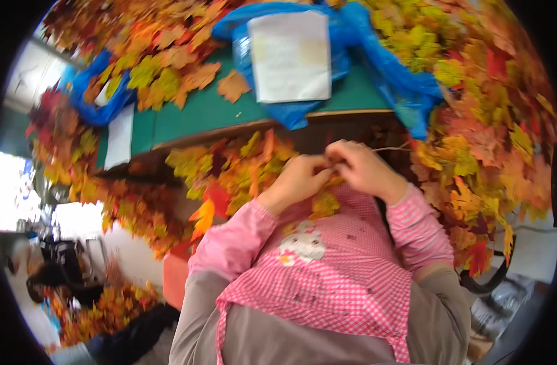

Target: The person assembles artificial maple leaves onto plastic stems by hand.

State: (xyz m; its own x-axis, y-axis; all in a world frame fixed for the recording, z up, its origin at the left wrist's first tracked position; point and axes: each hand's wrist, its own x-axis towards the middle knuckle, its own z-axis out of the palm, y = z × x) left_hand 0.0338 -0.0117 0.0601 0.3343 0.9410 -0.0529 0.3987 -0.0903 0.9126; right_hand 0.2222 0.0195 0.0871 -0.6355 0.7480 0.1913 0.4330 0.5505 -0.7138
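Observation:
My left hand [300, 178] and my right hand [365, 170] meet in front of my chest, fingertips pinched together. Whatever the fingertips hold is too small and blurred to make out. A thin pale strand [391, 148] runs from beside my right hand toward the leaves on the right; whether that hand grips it is hidden. A bunch of orange and yellow artificial maple leaves [248, 167] hangs just left of my left hand. Some yellow leaves [325, 205] show beneath my hands, against my pink checked apron [345, 267].
A green table [187, 125] ahead carries heaped maple leaves [163, 42], blue plastic bags [290, 114] and a white paper sheet [290, 58]. More leaves [491, 134] hang at the right. At lower left, another person [47, 280] is near a leaf pile [117, 310].

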